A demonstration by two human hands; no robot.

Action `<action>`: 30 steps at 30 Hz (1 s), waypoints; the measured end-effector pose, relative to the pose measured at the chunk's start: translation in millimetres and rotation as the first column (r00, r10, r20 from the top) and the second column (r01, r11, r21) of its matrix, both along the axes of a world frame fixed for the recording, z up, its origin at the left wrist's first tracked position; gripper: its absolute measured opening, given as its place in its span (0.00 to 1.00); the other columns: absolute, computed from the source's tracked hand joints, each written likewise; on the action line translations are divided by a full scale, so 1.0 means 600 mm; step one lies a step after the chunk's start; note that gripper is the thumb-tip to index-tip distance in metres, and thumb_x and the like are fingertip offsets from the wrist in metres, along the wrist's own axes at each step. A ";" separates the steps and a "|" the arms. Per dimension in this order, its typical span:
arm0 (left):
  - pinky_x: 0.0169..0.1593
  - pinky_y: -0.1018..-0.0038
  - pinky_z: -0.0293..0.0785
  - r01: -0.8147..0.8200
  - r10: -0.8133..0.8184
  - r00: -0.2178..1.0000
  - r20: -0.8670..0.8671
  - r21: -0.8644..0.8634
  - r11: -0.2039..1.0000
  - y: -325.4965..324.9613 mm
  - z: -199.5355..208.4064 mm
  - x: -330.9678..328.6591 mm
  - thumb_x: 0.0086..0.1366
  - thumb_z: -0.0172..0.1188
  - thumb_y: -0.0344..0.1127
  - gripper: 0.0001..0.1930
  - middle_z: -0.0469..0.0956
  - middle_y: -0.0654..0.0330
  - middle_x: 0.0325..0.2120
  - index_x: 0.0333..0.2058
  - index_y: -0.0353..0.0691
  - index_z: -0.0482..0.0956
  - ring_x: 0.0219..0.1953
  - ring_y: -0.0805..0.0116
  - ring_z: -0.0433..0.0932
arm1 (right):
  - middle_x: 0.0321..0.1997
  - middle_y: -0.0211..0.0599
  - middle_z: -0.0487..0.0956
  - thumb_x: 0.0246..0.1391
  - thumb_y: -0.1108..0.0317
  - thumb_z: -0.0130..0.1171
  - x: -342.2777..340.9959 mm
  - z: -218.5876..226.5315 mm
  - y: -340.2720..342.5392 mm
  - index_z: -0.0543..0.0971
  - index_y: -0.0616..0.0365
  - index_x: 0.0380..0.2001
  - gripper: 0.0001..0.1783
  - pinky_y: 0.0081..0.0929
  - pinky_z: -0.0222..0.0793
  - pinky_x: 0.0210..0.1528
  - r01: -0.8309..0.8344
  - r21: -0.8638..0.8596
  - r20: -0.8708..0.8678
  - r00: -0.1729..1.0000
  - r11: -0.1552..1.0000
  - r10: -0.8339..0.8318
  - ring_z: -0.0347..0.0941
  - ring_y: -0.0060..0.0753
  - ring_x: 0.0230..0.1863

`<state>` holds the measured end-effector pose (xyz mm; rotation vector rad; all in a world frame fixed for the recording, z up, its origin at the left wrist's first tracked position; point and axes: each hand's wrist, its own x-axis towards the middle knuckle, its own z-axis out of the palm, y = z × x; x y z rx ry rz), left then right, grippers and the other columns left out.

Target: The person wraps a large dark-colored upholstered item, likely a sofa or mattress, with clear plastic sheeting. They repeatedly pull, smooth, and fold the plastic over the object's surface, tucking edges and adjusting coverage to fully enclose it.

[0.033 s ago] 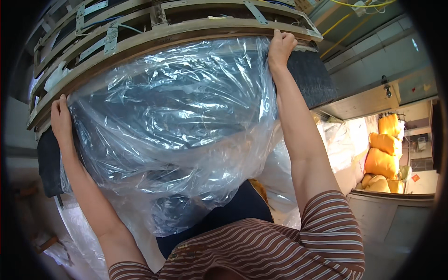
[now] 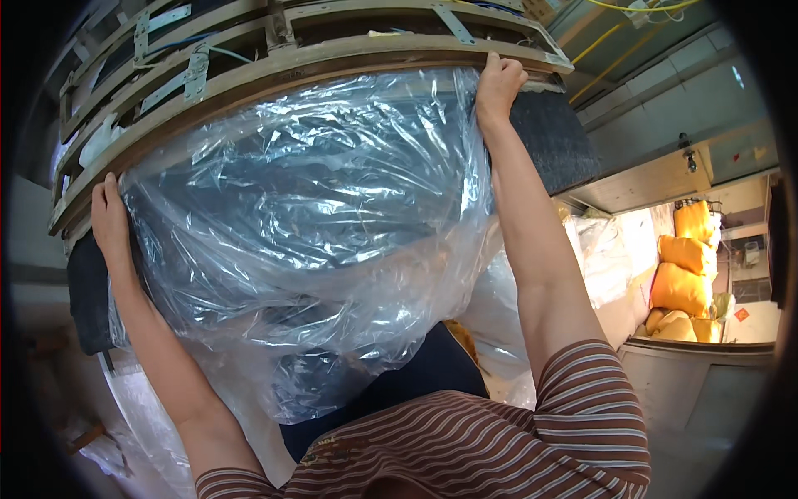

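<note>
A large crinkled clear plastic sheet [image 2: 324, 183] spreads over a dark surface in front of me, its near part hanging down in folds toward my lap. At the sheet's far right corner, my right hand [image 2: 499, 90] is closed with fingers curled in, against the wooden bar [image 2: 349, 60]. My left hand [image 2: 109, 218] is closed at the far left corner, fingertips up against the same bar. Both hands appear to pinch the sheet's edge, though the fingers partly hide the grip. A dark padded surface [image 2: 549, 137] shows beyond the sheet on the right.
Above the bar is a wooden slatted frame [image 2: 278, 25] with metal brackets [image 2: 197, 71]. Yellow-orange sacks [image 2: 682, 287] are stacked through an opening on the right. More plastic [image 2: 603, 249] lies beside me there. A yellow cable [image 2: 600, 46] hangs at the upper right.
</note>
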<state>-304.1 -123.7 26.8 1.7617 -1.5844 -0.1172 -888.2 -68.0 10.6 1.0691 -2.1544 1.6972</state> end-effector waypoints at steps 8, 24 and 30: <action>0.44 0.71 0.67 0.142 -0.138 0.990 0.030 -0.202 0.969 0.038 0.010 0.011 0.68 0.46 0.43 0.17 0.77 0.51 0.33 0.41 0.34 0.75 0.37 0.60 0.75 | 0.41 0.44 0.74 0.52 0.51 0.54 0.055 0.053 0.095 0.79 0.59 0.28 0.19 0.50 0.51 0.54 -0.037 0.442 -0.301 0.935 0.896 0.187 0.63 0.48 0.50; 0.52 0.72 0.65 0.499 -0.488 0.866 0.105 -0.134 0.856 0.351 0.165 -0.204 0.61 0.55 0.32 0.11 0.75 0.56 0.41 0.42 0.36 0.77 0.46 0.61 0.72 | 0.27 0.22 0.72 0.52 0.68 0.61 0.223 0.153 0.418 0.73 0.57 0.30 0.07 0.13 0.62 0.35 -0.835 -0.074 0.342 0.492 0.545 0.800 0.65 0.12 0.30; 0.34 0.83 0.62 0.877 -0.879 0.476 -0.025 -0.062 0.477 0.425 0.207 -0.425 0.56 0.62 0.27 0.08 0.73 0.64 0.35 0.35 0.37 0.78 0.33 0.75 0.70 | 0.27 0.24 0.72 0.49 0.71 0.63 0.247 0.156 0.476 0.74 0.59 0.32 0.09 0.13 0.62 0.34 -0.787 -0.036 0.165 0.603 0.616 0.780 0.65 0.13 0.29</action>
